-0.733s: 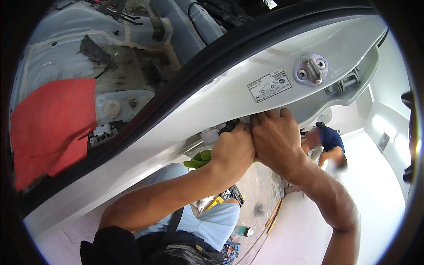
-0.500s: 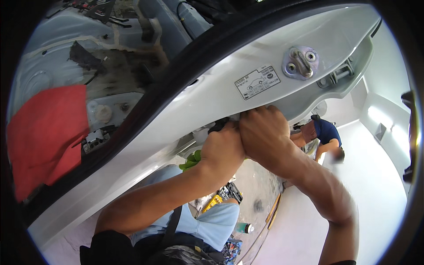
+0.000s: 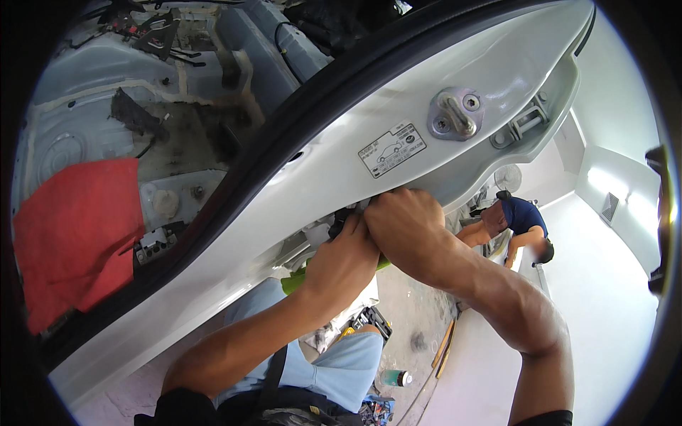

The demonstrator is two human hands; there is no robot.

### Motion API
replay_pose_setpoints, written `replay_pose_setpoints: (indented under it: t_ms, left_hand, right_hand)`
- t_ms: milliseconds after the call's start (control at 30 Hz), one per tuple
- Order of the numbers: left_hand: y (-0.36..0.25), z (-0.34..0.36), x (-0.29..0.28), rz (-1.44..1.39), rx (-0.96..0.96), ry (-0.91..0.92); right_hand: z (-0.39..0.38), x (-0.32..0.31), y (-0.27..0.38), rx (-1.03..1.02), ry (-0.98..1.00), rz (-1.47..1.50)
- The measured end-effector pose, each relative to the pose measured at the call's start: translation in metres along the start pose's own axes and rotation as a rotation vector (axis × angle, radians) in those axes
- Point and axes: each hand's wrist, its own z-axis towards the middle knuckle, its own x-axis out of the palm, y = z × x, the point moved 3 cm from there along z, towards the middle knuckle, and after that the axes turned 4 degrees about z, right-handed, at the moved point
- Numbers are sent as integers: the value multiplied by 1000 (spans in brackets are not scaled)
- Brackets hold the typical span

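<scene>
Both of my hands work close together at the lower edge of a white car door pillar (image 3: 284, 192). My left hand (image 3: 344, 257) is closed, its fingertips beside a small black part (image 3: 341, 220) at that edge; whatever they grip is hidden. My right hand (image 3: 408, 224) is curled against the pillar edge, knuckles up and touching my left hand, and its fingertips are out of sight. Above them the pillar carries a printed label (image 3: 392, 150) with a car drawing and a bolted metal door striker (image 3: 455, 114). Black rubber weatherstrip (image 3: 245, 167) follows the opening.
Inside the car body lie a red cloth (image 3: 78, 238) and loose parts on the bare metal floor (image 3: 192, 135). Below my arms are a green cloth (image 3: 293, 282), a tool case (image 3: 373, 321) and a teal bottle (image 3: 396, 378). Another person (image 3: 518, 224) bends over at the right.
The view has shifted a little, so the pillar, label and striker sit further left. Both hands stay at the pillar edge, with my left fingers now extending further up toward the black part.
</scene>
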Motion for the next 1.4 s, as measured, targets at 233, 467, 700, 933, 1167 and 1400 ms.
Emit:
replay_pose_setpoints:
  t_ms: [233,467,700,933,1167,1400]
  left_hand:
    - [10,-59,1,-635,-330,-263]
    - [28,-33,42,-812,-437,-308]
    - [6,-32,38,-560,-451,-294]
    - [32,-69,-6,-232,-260,-314]
    - [76,-80,-164,-8,-377,-329]
    - [93,-95,-230,547,-489,-478]
  right_hand:
    - [5,-6,-4,-50,-111,32]
    - [7,-1,6,12,-279,16]
    - [12,-2,2,8,-251,184]
    - [4,-25,12,-180,-443,244]
    - [4,-10,3,-126,-448,234]
    - [7,1,-9,-110,-353,230]
